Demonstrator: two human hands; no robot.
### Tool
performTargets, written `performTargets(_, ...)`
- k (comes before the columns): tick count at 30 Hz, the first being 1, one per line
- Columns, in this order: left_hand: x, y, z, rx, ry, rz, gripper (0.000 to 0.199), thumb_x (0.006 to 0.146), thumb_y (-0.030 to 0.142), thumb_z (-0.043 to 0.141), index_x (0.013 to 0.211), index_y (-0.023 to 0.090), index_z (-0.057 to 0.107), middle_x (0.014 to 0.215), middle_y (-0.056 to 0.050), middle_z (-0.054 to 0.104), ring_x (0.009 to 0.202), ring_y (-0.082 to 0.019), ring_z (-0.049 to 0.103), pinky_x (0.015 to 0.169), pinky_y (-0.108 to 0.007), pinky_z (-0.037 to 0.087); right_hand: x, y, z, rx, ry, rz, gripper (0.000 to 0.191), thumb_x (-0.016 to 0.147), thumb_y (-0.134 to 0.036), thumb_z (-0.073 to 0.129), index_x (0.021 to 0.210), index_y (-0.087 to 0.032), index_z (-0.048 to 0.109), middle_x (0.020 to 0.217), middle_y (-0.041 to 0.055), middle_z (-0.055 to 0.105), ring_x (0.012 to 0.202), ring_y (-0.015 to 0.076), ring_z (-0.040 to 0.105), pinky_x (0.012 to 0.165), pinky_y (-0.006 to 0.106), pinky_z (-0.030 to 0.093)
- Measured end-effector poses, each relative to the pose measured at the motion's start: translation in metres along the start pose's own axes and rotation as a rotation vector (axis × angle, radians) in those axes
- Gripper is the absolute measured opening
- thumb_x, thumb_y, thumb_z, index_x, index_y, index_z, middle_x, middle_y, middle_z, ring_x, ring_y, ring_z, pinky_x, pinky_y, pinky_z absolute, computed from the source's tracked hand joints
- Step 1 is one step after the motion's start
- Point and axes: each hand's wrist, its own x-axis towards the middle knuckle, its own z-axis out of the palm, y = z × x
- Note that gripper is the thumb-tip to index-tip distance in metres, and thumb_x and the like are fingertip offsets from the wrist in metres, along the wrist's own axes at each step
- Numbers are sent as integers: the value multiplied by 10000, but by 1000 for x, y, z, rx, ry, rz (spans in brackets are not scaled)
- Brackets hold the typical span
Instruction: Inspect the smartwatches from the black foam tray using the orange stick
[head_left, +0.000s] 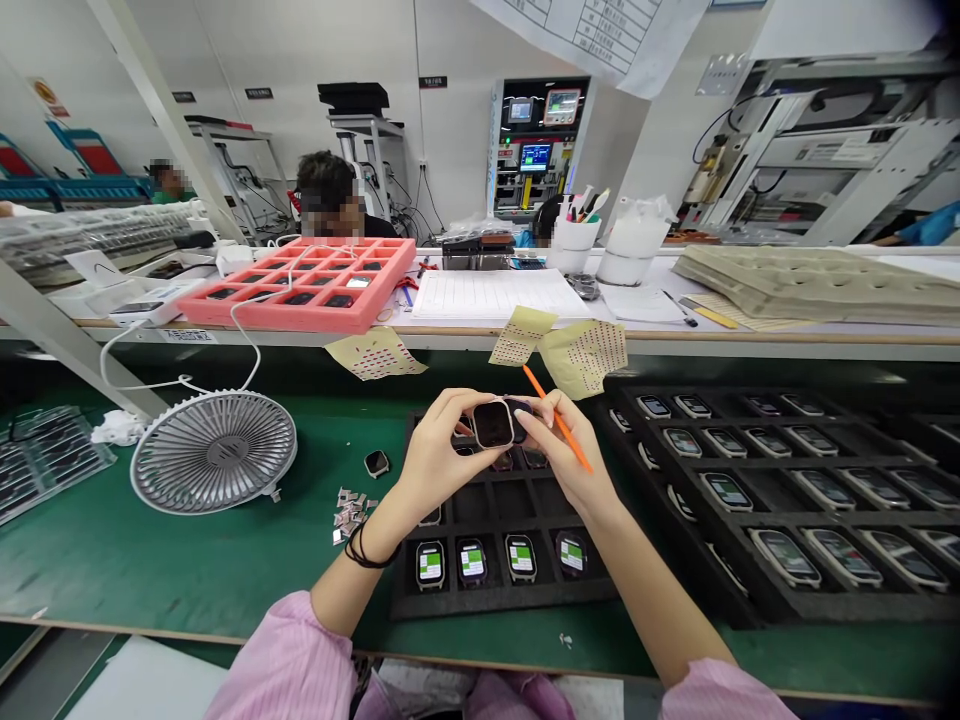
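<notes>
I had the dark-screened smartwatch point(493, 424) clamped between the fingers and thumb of my left hand point(439, 455), lifted just above a black foam tray point(487, 599). My right hand point(562, 455) gripped an orange stylus point(561, 425), its fingertips pressed against the watch's right edge, so my hands were nearly together. Below them, the tray's front row held four watches point(495, 560) with green-marked screens. A loose watch point(376, 463) and a small heap of metal pieces point(349, 512) lay on the green mat point(315, 590) to my left, beside a white fan point(214, 452). A larger tray of watches point(780, 500) sat to my right.
</notes>
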Motion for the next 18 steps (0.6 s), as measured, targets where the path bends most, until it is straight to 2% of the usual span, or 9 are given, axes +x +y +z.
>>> performTargets(3, 1, 0, -4, 31, 20, -11, 396, 757, 187, 742, 1120, 188, 583, 1040, -61, 647, 911, -164, 626, 661, -240, 574, 0, -1, -1, -32, 10, -43, 350, 857, -293, 681, 719, -232, 365, 1026, 42, 681, 1028, 211, 648, 764, 303, 550)
performTargets(8, 2, 2, -7, 41, 26, -35, 396, 756, 205, 745, 1115, 194, 580, 1049, -63, 653, 914, -173, 630, 658, -245, 568, 0, -4, -3, -96, 8, -98, 341, 874, -292, 653, 728, -242, 349, 1070, 66, 699, 1084, 233, 645, 846, 350, 528)
performTargets(12, -1, 0, -7, 60, 5, -128, 387, 761, 236, 737, 1106, 199, 565, 1058, -56, 640, 902, -168, 623, 665, -246, 555, 0, 3, -8, -331, 23, -159, 321, 878, -323, 620, 722, -246, 351, 1036, 92, 709, 1054, 242, 655, 889, 374, 491)
performTargets(15, -18, -12, -4, 131, -110, -242, 373, 759, 263, 734, 1080, 198, 555, 1048, -55, 629, 923, -190, 616, 687, -277, 546, -5, 27, -19, -568, -8, -144, 313, 864, -352, 593, 705, -250, 343, 946, 99, 716, 934, 245, 677, 823, 369, 494)
performTargets(18, -47, -32, 4, 274, -324, -307, 363, 725, 254, 756, 1025, 180, 564, 1032, -64, 637, 983, -246, 597, 817, -386, 518, -17, 61, -32, -687, -119, -35, 287, 839, -361, 561, 692, -251, 341, 822, 70, 703, 800, 227, 673, 733, 348, 496)
